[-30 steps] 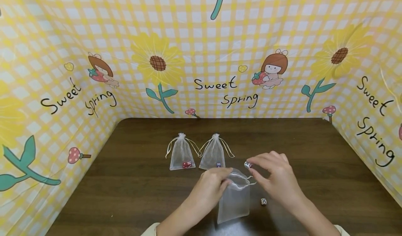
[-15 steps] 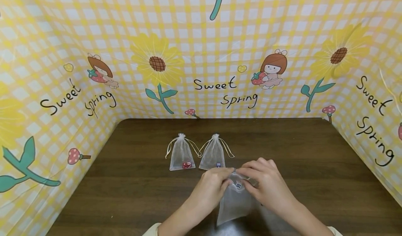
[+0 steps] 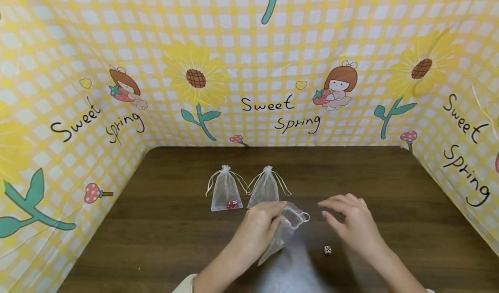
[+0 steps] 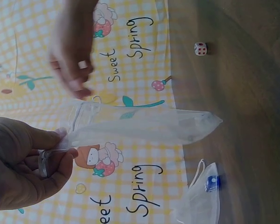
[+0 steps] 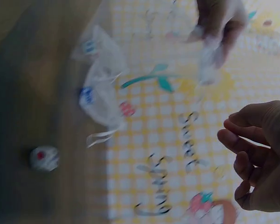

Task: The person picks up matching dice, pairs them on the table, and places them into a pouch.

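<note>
My left hand pinches the rim of a sheer white drawstring bag, which hangs with its mouth open. A small white die shows through the mesh low in this bag. Right of the bag, my right hand is held apart from it, fingers loosely bent and nothing between them; the right wrist view shows the same hand empty. Below that hand a white die with dark pips lies on the table. In the left wrist view the left thumb and fingers grip the held bag near its top.
Two closed drawstring bags lie farther back: one bag with red dice, another bag partly behind my left hand. A blue die shows in a bag in the left wrist view. A checked cloth walls the brown table.
My right hand brought a white die to the bag's mouth, released it inside and drew back right, empty. The left hand kept its grip as the bag tilted, its bottom swinging left.
</note>
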The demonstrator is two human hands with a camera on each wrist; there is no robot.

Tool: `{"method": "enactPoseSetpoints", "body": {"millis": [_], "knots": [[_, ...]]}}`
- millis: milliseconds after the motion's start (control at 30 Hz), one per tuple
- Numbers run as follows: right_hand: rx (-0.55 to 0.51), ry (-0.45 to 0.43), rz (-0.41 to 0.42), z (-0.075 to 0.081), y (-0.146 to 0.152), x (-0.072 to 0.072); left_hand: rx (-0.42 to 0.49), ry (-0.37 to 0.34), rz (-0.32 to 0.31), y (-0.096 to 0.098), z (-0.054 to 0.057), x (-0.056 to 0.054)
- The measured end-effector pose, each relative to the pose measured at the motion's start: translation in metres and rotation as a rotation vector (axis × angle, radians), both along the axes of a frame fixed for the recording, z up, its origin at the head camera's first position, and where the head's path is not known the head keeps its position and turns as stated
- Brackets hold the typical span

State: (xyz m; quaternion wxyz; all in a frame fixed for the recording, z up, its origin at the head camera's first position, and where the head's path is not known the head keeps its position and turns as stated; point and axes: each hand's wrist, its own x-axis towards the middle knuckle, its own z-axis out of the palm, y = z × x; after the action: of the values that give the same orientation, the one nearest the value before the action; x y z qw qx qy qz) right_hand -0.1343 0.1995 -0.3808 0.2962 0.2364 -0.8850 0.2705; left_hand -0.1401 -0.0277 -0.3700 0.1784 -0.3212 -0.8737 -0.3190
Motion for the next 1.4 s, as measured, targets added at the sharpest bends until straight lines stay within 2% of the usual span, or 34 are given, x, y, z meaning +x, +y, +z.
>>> {"method": "enactPoseSetpoints", "body": {"millis": [200, 367, 567, 833, 967, 1100, 1267, 1400], "knots": [[0.056, -0.204, -0.058, -0.029, 0.011, -0.002, 0.002, -0.002, 0.014, -0.001, 0.002, 0.0], [0.068, -0.281, -0.089, -0.047, 0.017, -0.003, -0.005, 0.003, 0.017, -0.002, 0.003, 0.0], [0.131, -0.363, -0.095, -0.06, 0.022, -0.002, -0.002, 0.003, 0.014, -0.002, 0.003, -0.001], [0.261, -0.565, -0.024, -0.068, 0.026, 0.003, -0.003, 0.005, 0.006, -0.003, 0.001, -0.002], [0.264, -0.611, 0.007, -0.072, 0.026, 0.003, 0.004, 0.005, -0.001, -0.003, 0.0, -0.002], [0.277, -0.634, -0.014, -0.075, 0.024, 0.003, 0.005, 0.002, -0.001, -0.002, 0.0, -0.002], [0.292, -0.61, -0.037, -0.076, 0.023, 0.003, 0.003, -0.004, 0.001, -0.002, -0.001, -0.002], [0.279, -0.593, -0.067, -0.07, 0.023, 0.002, -0.005, -0.001, 0.003, -0.002, 0.0, -0.002]]}}
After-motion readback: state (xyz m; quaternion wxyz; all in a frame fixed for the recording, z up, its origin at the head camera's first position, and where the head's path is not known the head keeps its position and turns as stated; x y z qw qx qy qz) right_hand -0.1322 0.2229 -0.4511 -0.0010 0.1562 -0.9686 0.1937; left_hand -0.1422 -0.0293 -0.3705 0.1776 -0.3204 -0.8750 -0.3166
